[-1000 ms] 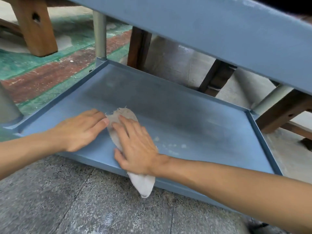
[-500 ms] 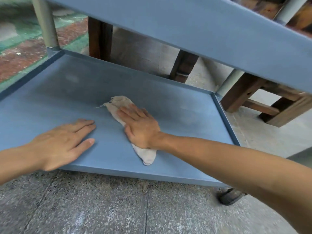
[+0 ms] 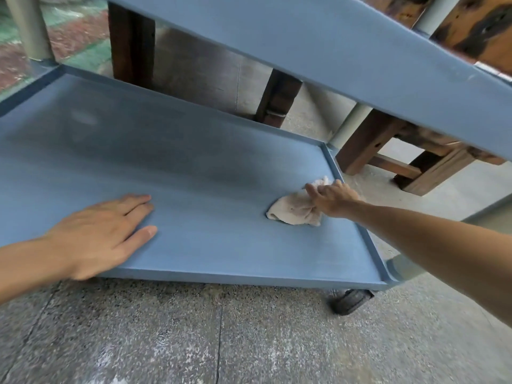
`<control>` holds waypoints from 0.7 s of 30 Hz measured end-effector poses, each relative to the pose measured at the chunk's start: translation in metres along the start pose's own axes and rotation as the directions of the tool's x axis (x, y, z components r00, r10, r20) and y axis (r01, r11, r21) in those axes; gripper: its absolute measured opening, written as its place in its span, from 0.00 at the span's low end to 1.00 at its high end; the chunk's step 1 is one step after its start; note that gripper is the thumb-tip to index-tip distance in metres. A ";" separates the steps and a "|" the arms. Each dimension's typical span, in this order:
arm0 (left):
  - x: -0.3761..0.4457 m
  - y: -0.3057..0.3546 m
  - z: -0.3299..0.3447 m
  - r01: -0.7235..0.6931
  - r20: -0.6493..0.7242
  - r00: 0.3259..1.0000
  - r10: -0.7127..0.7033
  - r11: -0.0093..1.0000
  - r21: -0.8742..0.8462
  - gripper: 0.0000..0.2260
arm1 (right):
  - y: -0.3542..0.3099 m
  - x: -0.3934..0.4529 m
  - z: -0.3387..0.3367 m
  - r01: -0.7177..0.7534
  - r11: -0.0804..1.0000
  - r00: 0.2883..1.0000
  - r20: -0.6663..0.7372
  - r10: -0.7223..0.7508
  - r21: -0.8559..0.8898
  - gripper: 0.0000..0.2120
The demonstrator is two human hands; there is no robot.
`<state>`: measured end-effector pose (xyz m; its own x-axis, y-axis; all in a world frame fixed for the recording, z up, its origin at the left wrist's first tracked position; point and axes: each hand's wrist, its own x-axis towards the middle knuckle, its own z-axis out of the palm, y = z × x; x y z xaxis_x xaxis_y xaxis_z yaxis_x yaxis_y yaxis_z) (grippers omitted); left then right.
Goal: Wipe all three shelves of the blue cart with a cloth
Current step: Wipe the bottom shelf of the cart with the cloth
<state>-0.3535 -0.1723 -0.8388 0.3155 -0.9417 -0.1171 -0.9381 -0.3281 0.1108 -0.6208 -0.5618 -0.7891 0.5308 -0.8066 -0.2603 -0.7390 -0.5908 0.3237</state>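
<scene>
The blue cart's bottom shelf (image 3: 194, 173) fills the middle of the head view, with a low raised rim. A crumpled off-white cloth (image 3: 293, 210) lies on it close to the right rim. My right hand (image 3: 332, 199) presses down on the cloth's right part, fingers pointing toward the far right corner. My left hand (image 3: 102, 234) rests flat on the shelf near its front edge, fingers straight, holding nothing. The underside and front edge of the shelf above (image 3: 318, 42) slant across the top.
Grey posts (image 3: 347, 126) join the shelves at the corners. A black caster (image 3: 350, 300) sits under the front right corner. Wooden bench legs (image 3: 388, 151) stand behind and to the right. Speckled concrete floor (image 3: 194, 333) lies in front.
My right hand has slid the cloth from the shelf's left-middle across to the right rim. My left hand let go of the cloth and now lies flat on the shelf.
</scene>
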 end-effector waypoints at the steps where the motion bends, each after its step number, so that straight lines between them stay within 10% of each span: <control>1: 0.000 -0.001 0.002 -0.002 -0.001 1.000 0.002 1.000 0.006 0.45 | 0.007 -0.005 -0.003 -0.009 1.000 0.998 0.060 0.009 -0.014 0.34; 9: 0.000 -0.011 0.017 0.000 0.020 1.000 -0.002 0.998 0.063 0.47 | 0.016 -0.052 -0.006 -0.263 0.954 0.835 0.528 0.152 0.142 0.30; 15: -0.001 0.002 0.006 0.018 0.021 1.000 -0.018 0.999 0.032 0.46 | -0.011 -0.084 0.011 -0.550 0.671 0.701 0.712 0.046 0.497 0.30; 17: -0.006 0.005 0.003 0.024 0.034 0.999 -0.024 1.000 0.017 0.46 | -0.023 -0.094 0.014 -0.518 0.670 0.782 0.612 0.117 0.533 0.30; 21: -0.010 0.003 0.000 0.021 0.051 0.999 -0.020 1.000 -0.015 0.44 | -0.033 -0.105 0.025 -0.200 0.902 0.967 -0.072 0.246 0.384 0.24</control>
<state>-0.3599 -0.1638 -0.8378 0.3266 -0.9299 -0.1693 -0.9290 -0.3488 0.1235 -0.6621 -0.4574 -0.7954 0.3616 -0.9263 -0.1063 -0.9317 -0.3632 -0.0050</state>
